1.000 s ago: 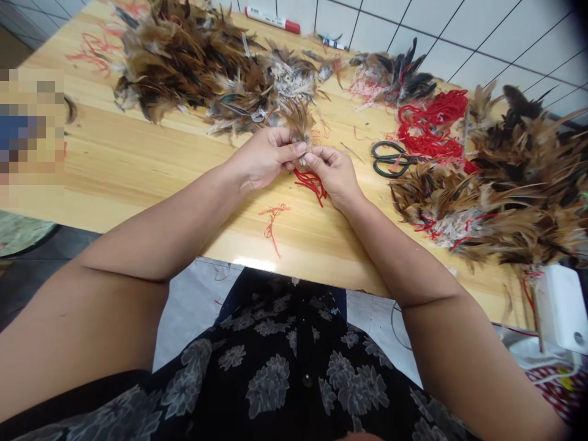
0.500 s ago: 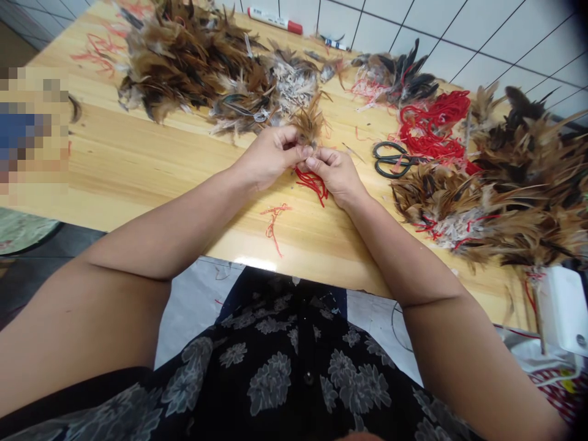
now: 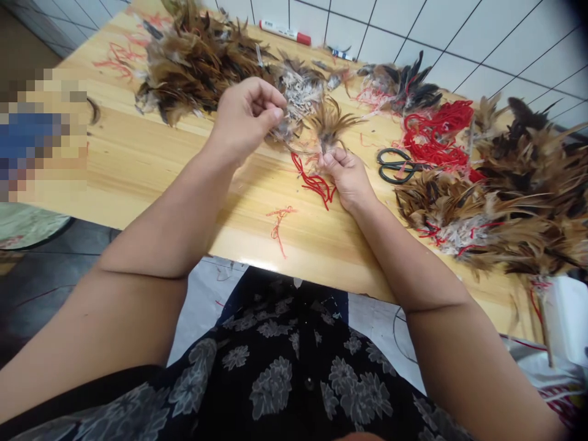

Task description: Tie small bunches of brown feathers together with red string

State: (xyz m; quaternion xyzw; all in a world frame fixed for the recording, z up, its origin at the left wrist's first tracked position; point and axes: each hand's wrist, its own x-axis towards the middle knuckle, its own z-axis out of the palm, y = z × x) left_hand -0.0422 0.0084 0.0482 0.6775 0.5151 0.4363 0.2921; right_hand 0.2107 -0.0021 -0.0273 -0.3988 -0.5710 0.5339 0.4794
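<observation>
A right hand [image 3: 348, 176] pinches a feather tuft [image 3: 331, 124] at frame centre, apparently mid-bundling; the left hand [image 3: 243, 116] curls nearby, its hold unclear. The next move likely needs that pinch steady.

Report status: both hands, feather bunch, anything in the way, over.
Right grip pinching feather bunch near its base. Left grip apart from the bunch; can't tell if it holds anything. Red cords close by, might snag.
</observation>
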